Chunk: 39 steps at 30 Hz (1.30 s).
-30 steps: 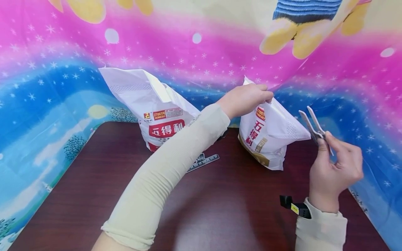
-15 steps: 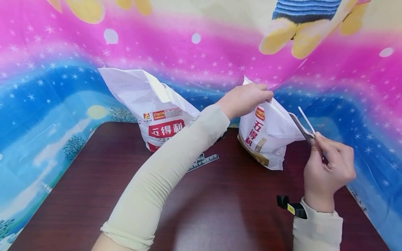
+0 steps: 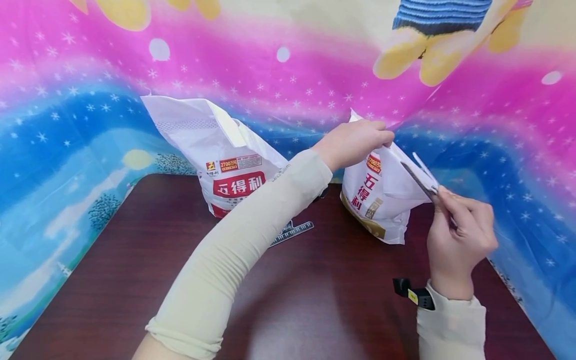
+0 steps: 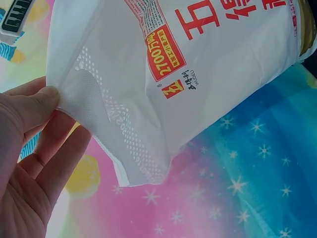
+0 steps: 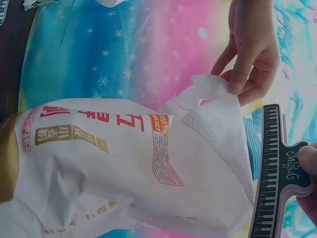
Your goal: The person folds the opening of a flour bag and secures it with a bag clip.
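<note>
Upright on the right part of the table is a white flour bag [image 3: 375, 200] with red lettering and a gold base. My left hand [image 3: 353, 142] pinches its top edge between thumb and fingers, as the left wrist view also shows on the bag [image 4: 129, 99]. My right hand [image 3: 461, 240] pinches a piano-key-patterned clip [image 5: 270, 173] by its handles, which spreads the clip apart. In the head view the clip overlaps the bag's upper right edge; whether they touch I cannot tell.
Another white flour bag [image 3: 238, 155] leans at the left back. A second piano-key clip [image 3: 294, 231] lies on the dark wooden table [image 3: 279, 310], partly hidden by the left sleeve. A colourful patterned cloth [image 3: 252, 65] hangs behind the table.
My right hand has moved left with the clip, from beside the flour bag's right corner to its top edge. The left hand has stayed put on the bag.
</note>
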Available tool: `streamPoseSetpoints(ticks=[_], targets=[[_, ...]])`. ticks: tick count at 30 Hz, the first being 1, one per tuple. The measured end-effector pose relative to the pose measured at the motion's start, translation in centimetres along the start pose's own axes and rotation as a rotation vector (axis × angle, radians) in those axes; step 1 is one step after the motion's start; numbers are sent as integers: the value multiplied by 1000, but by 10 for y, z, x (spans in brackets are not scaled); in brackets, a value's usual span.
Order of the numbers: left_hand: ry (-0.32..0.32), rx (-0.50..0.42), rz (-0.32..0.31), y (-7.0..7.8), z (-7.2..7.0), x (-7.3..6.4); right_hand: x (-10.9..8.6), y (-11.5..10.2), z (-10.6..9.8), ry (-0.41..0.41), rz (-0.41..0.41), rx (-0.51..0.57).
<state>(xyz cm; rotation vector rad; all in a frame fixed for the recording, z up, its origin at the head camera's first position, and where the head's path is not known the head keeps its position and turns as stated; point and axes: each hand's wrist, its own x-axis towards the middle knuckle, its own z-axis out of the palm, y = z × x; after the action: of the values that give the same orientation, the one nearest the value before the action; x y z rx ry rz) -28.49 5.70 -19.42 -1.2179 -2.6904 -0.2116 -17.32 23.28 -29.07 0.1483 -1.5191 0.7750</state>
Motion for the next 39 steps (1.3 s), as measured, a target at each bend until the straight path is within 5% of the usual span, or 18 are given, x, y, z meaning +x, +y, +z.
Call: streamPoseSetpoints(ticks=[6,14,39], targets=[[7,-25,-7,-1,-4,0,3,7,3,-86,-55,-10],[10,54,15,2,-11,0,7,13,5,-195,-102,-41],[15,161,47,9,-11,0,14,25,11,-307,-149,-127]])
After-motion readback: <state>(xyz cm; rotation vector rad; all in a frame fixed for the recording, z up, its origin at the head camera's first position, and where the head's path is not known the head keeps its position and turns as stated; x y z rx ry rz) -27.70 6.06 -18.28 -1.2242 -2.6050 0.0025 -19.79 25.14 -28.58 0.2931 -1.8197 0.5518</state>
